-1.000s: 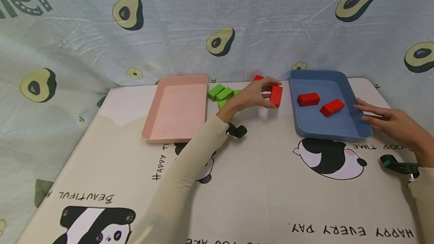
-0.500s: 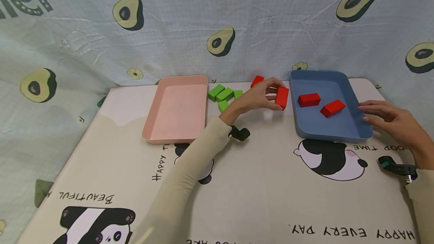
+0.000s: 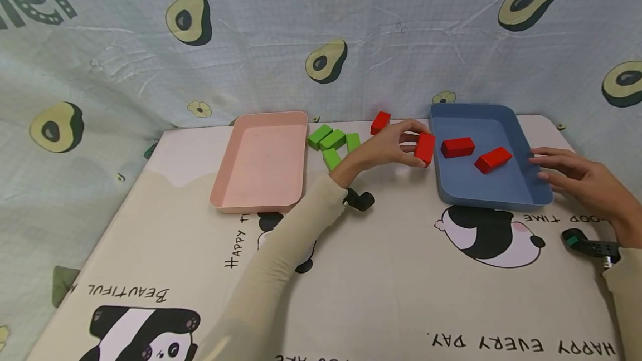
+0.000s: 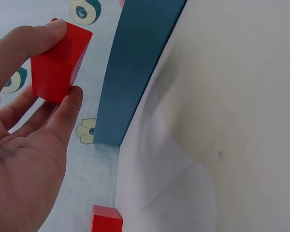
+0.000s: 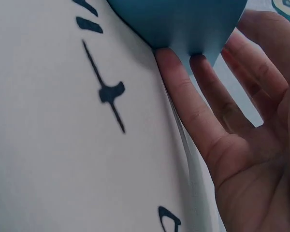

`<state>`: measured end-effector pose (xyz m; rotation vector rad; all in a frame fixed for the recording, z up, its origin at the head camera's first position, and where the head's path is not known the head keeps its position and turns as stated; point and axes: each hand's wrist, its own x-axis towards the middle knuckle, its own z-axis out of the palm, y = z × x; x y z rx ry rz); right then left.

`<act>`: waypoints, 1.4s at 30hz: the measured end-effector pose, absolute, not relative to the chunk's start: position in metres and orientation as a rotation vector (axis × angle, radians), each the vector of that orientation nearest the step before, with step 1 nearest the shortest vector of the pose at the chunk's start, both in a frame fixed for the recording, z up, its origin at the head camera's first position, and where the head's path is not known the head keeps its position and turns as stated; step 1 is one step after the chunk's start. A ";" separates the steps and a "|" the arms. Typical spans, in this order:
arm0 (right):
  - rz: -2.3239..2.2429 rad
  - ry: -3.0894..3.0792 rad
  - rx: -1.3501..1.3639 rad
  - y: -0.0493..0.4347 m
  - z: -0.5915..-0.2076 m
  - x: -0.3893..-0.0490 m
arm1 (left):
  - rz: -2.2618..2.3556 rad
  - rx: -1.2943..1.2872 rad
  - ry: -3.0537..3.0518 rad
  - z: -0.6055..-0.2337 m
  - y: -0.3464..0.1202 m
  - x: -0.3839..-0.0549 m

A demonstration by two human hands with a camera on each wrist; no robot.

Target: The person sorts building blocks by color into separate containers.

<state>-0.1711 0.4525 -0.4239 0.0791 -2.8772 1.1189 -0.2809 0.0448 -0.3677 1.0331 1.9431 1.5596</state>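
Note:
My left hand (image 3: 383, 148) pinches a red block (image 3: 424, 149) between thumb and fingers, just off the left wall of the blue tray (image 3: 491, 194). In the left wrist view the thumb lies on one face of that block (image 4: 60, 63) and fingertips are on the opposite side. Two more red blocks, one on the left (image 3: 457, 147) and one nearer the middle (image 3: 493, 160), lie inside the tray. My right hand (image 3: 584, 183) is at the tray's right wall, fingers extended; the right wrist view shows fingertips touching the tray's outer side (image 5: 183, 29).
Another red block (image 3: 380, 122) lies at the table's back edge, behind my left hand. Several green blocks (image 3: 332, 140) are grouped beside a pink tray (image 3: 258, 208) on the left. A patterned cloth (image 3: 261, 43) hangs behind the table.
My left hand has moved right with the red block, closer to the blue tray. This uncovers more of the red block behind it and of the green blocks. My right hand stays nearly still.

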 end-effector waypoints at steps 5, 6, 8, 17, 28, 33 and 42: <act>1.094 -2.894 0.048 0.451 -0.423 -0.171 | 1.560 1.050 1.926 -0.367 0.049 -0.279; 1.080 -2.896 0.045 0.451 -0.423 -0.171 | 1.565 1.053 1.921 -0.367 0.049 -0.278; 1.090 -2.887 0.050 0.451 -0.423 -0.172 | 1.576 1.059 1.913 -0.367 0.050 -0.277; 1.119 -2.886 0.061 0.455 -0.425 -0.176 | 1.572 1.069 1.899 -0.369 0.056 -0.276; 1.101 -2.879 0.084 0.456 -0.425 -0.178 | 1.563 1.061 1.877 -0.365 0.065 -0.272; 1.135 -2.877 0.072 0.456 -0.425 -0.177 | 1.548 1.059 1.875 -0.362 0.071 -0.270; 1.156 -2.904 0.062 0.454 -0.423 -0.176 | 1.488 1.080 1.930 -0.363 0.078 -0.271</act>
